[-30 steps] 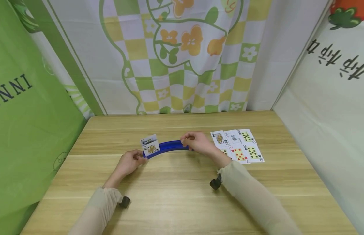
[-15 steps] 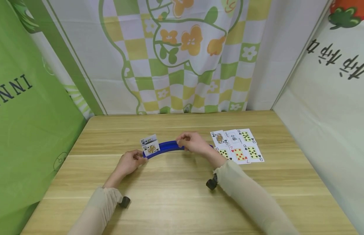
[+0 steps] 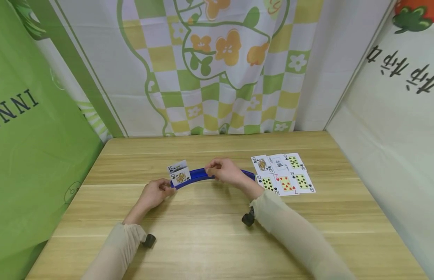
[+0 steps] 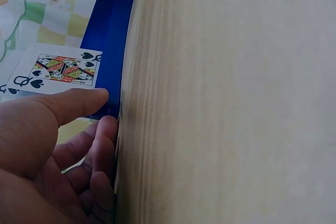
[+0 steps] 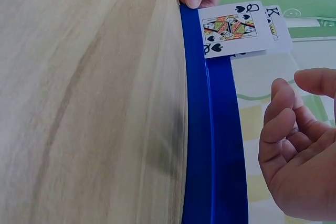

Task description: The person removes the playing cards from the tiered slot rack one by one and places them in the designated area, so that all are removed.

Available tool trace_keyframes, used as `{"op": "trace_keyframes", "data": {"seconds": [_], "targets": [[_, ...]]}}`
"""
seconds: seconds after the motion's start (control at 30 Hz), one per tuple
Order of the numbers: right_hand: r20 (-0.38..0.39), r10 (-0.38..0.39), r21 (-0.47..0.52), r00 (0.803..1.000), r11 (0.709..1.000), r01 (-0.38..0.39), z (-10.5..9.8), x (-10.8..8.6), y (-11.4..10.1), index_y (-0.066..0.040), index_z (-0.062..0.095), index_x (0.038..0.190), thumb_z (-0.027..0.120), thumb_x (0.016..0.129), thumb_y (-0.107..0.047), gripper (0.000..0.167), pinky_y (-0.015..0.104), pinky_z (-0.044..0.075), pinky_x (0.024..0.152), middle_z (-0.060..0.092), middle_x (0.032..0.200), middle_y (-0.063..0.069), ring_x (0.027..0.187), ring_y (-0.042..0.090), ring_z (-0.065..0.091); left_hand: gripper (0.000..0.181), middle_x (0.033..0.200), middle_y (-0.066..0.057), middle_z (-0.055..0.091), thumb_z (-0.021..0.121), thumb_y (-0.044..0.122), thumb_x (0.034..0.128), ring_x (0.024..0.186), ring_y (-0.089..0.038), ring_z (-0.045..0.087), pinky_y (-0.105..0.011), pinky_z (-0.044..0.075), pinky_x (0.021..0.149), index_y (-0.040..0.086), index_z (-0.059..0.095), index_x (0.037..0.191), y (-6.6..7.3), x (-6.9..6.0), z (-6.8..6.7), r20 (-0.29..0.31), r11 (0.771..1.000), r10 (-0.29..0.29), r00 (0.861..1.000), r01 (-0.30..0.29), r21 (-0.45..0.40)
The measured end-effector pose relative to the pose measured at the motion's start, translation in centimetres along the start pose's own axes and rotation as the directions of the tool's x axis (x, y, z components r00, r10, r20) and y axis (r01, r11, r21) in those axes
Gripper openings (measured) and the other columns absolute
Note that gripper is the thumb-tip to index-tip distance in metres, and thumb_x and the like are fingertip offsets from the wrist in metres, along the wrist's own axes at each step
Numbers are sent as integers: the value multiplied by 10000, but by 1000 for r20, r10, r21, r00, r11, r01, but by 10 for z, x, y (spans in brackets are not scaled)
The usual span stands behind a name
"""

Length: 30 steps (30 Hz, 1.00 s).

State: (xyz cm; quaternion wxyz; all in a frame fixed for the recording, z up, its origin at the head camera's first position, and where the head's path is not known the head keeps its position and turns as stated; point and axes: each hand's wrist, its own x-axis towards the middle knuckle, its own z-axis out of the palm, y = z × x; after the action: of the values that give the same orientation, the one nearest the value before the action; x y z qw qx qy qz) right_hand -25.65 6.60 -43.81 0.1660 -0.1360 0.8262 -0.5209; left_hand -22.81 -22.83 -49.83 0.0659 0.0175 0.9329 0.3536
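Note:
A curved blue card holder (image 3: 199, 175) lies on the table. At its left end stand a queen of spades (image 3: 181, 177) and, behind it, a king of spades (image 3: 173, 167). My left hand (image 3: 155, 193) grips that end, its thumb (image 4: 86, 100) on the blue front just beside the queen. Over the middle of the holder hovers my right hand (image 3: 227, 171), fingers loosely bent. In the right wrist view a gap shows between thumb and fingertips (image 5: 283, 90), with nothing in it.
Right of the holder several playing cards lie face up in two overlapping rows, among them a seven of hearts (image 3: 285, 184) and a ten of spades (image 3: 267, 182). Behind the wooden table (image 3: 203, 233) hangs a patterned curtain (image 3: 217, 97); panels stand on both sides.
My right hand has moved left along the holder, uncovering its right end and the ten of spades. The left hand and both standing cards have stayed in place.

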Motion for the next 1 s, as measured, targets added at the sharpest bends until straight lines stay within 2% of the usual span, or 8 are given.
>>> {"op": "trace_keyframes", "data": {"seconds": [0.2,0.33,0.5,0.73,1.0], "targets": [[-6,-5,10,1000,1000,5,6,3,-3,-42,678,1163,617,968,-205,261,512,537,801,700,936,49,900,392,634,384,876,-72,708,754,285,879,703,-151,564,-266,440,627,9,685,1136,0,0,0,-1,1000,-9,1000,9,-1],[1,1,0,1000,1000,-1,9,6,-6,-53,675,1171,618,975,-225,268,531,535,832,703,976,85,934,418,633,388,877,-71,709,752,288,879,698,-148,563,-269,442,620,7,682,1138,-1,0,0,3,1000,-1,1000,1,-1],[24,-10,6,1000,1000,10,13,10,-7,-41,667,1181,612,979,-224,278,555,530,839,690,1080,210,924,433,627,388,873,-63,710,751,285,877,703,-153,566,-281,445,632,9,682,1141,-1,1,0,1,1000,1,1000,-1,-5],[26,-21,17,999,1000,21,20,16,-6,-39,672,1165,613,984,-209,255,552,537,818,690,1016,146,915,449,627,376,853,-55,700,753,280,875,688,-148,552,-275,437,617,9,686,1128,-1,0,1,4,1000,-1,1000,1,-14],[31,-22,17,999,1000,21,27,19,-10,-51,680,1149,607,991,-215,240,572,536,818,687,1058,196,915,463,633,372,851,-54,699,751,286,878,684,-144,544,-266,427,604,12,685,1122,-1,1,1,2,1000,-2,1000,2,-9]]}}
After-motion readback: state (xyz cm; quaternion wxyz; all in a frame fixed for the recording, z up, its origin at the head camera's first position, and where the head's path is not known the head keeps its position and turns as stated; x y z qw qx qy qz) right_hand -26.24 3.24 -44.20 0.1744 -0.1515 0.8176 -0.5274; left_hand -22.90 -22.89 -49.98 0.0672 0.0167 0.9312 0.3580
